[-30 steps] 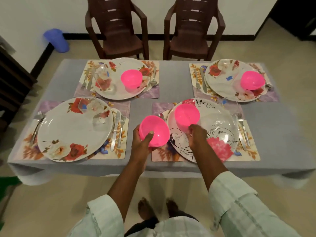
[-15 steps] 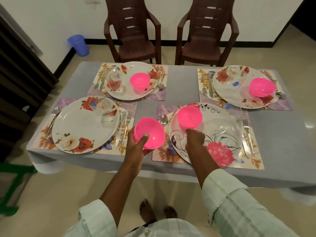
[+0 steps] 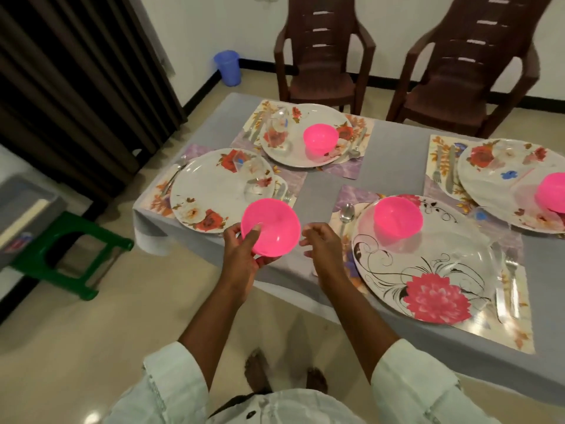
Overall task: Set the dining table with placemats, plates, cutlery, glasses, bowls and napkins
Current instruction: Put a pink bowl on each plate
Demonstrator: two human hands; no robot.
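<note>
1. The left hand (image 3: pixel 241 255) grips one pink bowl (image 3: pixel 270 227) above the counter (image 3: pixel 324 185) edge; the right hand (image 3: pixel 321 244) is loosely curled, holding nothing.
2. Four bowls, four plates, four placemats.
3. The far-right bowl (image 3: pixel 552 192) is cut off.

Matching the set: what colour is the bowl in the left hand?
Bright pink plastic bowl, head view.

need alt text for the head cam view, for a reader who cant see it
A person's left hand holds a pink bowl near the edge of a grey-clothed table, while the right hand hovers empty beside it. Three of the four floral plates already carry a pink bowl; the near-left plate has none.
</note>
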